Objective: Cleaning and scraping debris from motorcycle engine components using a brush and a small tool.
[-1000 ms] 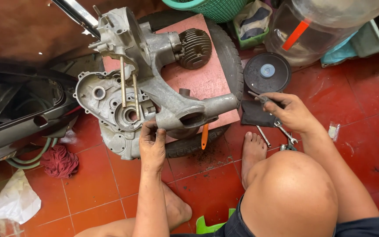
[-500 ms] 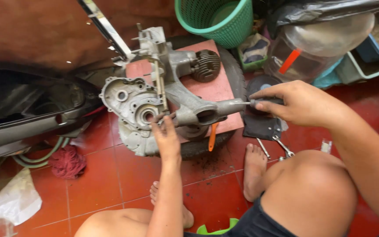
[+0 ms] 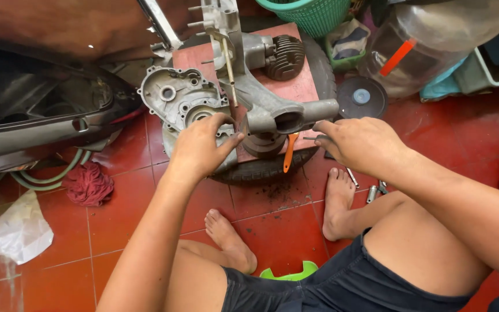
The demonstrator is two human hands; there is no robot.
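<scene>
A grey metal engine case [image 3: 171, 95] with a finned cylinder [image 3: 284, 58] lies on a red board [image 3: 298, 86] set on a black tyre [image 3: 261, 170]. My left hand [image 3: 203, 144] curls over the case's lower middle, fingers pressed on its round opening. My right hand [image 3: 359, 144] hovers just right of the case's open tube end [image 3: 295, 118]. It pinches a thin metal tool [image 3: 313, 137] that points toward the tube. An orange-handled tool [image 3: 289, 153] hangs over the tyre's front edge between my hands.
A black scooter body [image 3: 36, 121] fills the left. On the tiled floor lie a red rag [image 3: 89, 184], a white plastic bag [image 3: 10, 231], wrenches [image 3: 373, 190] and a black disc [image 3: 362, 97]. A green basket [image 3: 313, 14] and a clear container [image 3: 434, 40] stand behind.
My right hand has left the tools on the floor and come up to the case's tube end, carrying a thin tool. My left hand has shifted up the case. The camera leaned closer.
</scene>
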